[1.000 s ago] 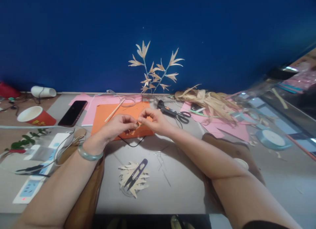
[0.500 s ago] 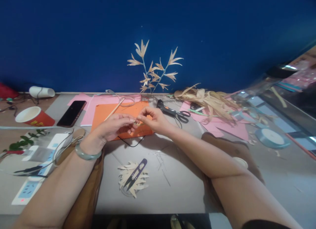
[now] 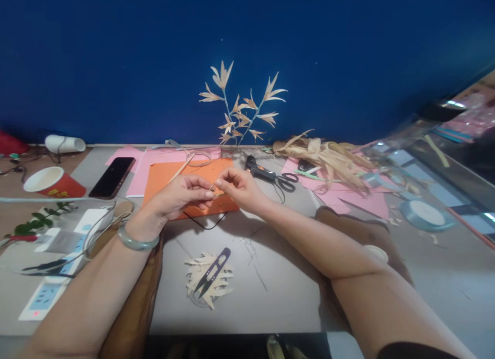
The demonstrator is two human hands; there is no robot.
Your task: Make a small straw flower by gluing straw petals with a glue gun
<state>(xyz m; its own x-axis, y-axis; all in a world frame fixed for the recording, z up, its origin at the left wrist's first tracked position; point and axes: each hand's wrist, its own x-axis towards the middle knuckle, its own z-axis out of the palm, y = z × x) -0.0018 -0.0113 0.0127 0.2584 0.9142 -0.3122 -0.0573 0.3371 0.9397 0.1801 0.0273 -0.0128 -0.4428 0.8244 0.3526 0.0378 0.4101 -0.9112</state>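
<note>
Over the orange sheet (image 3: 166,176), my left hand (image 3: 185,195) and my right hand (image 3: 242,190) meet fingertip to fingertip. Both are closed in a pinch around something tiny between them, too small to name. A pale thin stick (image 3: 181,168) slants up behind my left hand. Nearer to me on the grey table, purple thread snips (image 3: 213,271) lie on a small pile of cut pale husk pieces (image 3: 209,297). Several thin wires (image 3: 260,276) are scattered to the right of the snips.
Dried-husk flower sprays (image 3: 242,116) stand at the back. A glue gun (image 3: 260,170), black scissors (image 3: 288,182), dried husks (image 3: 328,158) and a ribbon roll (image 3: 425,215) lie right. A phone (image 3: 113,177), red paper cup (image 3: 54,182) and power strip (image 3: 48,297) are left.
My fingers have shifted slightly; the left fingertips have drawn a little apart from the right ones, and a small ring-like bit shows between them. Everything on the table stays in place.
</note>
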